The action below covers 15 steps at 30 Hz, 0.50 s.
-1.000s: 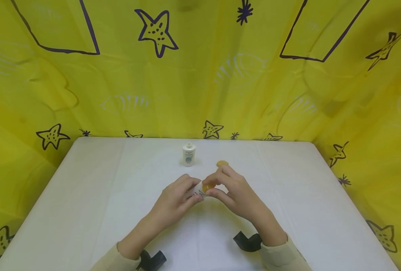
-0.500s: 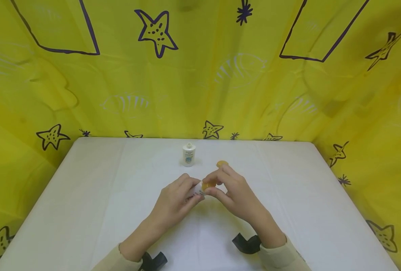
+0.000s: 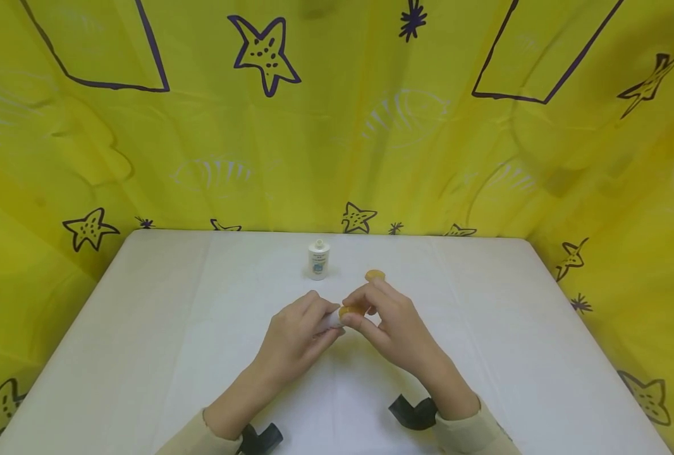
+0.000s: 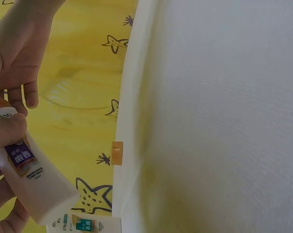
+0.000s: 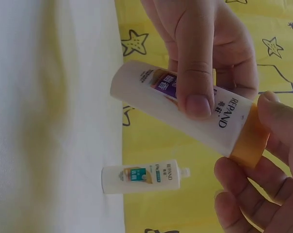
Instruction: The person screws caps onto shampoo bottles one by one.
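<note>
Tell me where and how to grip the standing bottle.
Grip the standing bottle round mid-body, thumb and fingers on opposite sides: it stands upright, and its broad body offers more hold than the short, narrow neck. Coming from the left looks best, since the loose cap lies to its right.

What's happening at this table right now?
A person's left hand holds a tilted purple-labelled bottle, while the right hand grips its orange cap; whether it's being tightened or loosened isn't clear. A teal-labelled bottle stands uncapped on the white table, and a loose second cap sits just beyond the right hand.
</note>
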Available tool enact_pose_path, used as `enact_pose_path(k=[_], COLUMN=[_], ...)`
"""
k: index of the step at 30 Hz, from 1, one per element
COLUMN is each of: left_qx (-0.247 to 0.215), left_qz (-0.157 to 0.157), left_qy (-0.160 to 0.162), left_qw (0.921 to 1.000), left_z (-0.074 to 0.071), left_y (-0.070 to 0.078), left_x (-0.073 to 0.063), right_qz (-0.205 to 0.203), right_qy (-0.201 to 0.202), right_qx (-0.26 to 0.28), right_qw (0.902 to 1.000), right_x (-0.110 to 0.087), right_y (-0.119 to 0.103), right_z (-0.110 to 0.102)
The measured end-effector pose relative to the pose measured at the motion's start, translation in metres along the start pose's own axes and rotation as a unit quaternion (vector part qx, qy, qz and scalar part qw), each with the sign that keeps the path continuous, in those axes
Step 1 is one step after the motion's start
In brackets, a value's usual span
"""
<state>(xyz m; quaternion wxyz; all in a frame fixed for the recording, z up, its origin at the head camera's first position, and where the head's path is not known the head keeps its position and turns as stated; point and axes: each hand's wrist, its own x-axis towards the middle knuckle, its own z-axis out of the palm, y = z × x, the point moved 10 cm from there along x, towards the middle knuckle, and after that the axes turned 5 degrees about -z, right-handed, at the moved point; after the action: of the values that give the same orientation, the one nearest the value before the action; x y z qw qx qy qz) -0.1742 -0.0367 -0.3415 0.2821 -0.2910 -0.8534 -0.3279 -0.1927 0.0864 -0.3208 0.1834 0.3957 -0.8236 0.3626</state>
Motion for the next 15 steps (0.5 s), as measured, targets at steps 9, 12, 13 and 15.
enact_pose_path(k=[9, 12, 13, 15], left_qx=[-0.051, -0.072, -0.073, -0.064], left_qz=[-0.045, -0.058, -0.057, -0.049], left_qy=[-0.042, -0.056, -0.057, -0.052], left_qw=[0.9968, 0.9941, 0.9941, 0.9954], left_z=[0.004, 0.005, 0.006, 0.005], left_y=[-0.010, -0.013, -0.013, -0.012], left_x=[-0.001, -0.002, -0.002, -0.001], right_qz=[0.008, -0.004, -0.006, -0.008], right_qy=[-0.011, -0.012, -0.009, 0.000], right_qx=[0.022, 0.032, 0.032, 0.033], right_qw=[0.9997, 0.9994, 0.9994, 0.9994], right_x=[0.001, 0.001, 0.002, 0.002], right_y=[0.002, -0.001, -0.001, -0.002], right_z=[-0.001, -0.001, -0.002, -0.002])
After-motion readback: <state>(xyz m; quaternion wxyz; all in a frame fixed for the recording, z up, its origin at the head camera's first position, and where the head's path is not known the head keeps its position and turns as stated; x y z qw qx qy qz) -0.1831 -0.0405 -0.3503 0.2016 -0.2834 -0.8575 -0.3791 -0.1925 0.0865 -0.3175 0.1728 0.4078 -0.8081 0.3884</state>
